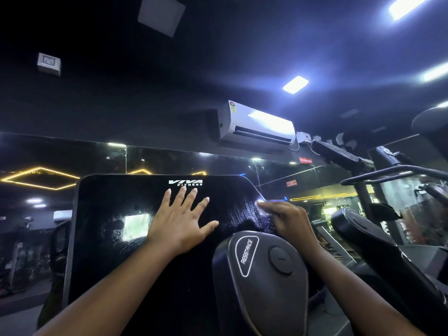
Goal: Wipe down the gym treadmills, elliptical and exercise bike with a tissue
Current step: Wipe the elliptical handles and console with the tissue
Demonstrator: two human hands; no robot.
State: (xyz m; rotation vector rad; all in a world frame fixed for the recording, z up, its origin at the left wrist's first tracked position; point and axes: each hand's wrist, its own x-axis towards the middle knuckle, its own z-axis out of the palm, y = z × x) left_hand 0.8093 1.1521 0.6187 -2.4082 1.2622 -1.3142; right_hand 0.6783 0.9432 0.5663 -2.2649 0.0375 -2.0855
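The glossy black console screen (109, 238) fills the view from nine o'clock to the centre. Your left hand (179, 229) lies flat on it, fingers straight and spread wide, thumb out toward three o'clock, fingertips just under the VIVA FITNESS logo (185, 183). It holds nothing. At three o'clock from it, your right hand (291, 221) curls its fingers round a pale, motion-blurred tissue (263, 206), pressed to the screen's right edge, with wet streaks (242, 214) shining beside it. At six o'clock of that hand stands a grey pod (242, 299) marked RESISTANCE, with a round knob (281, 260). High at twelve o'clock hangs a white air conditioner (257, 124).
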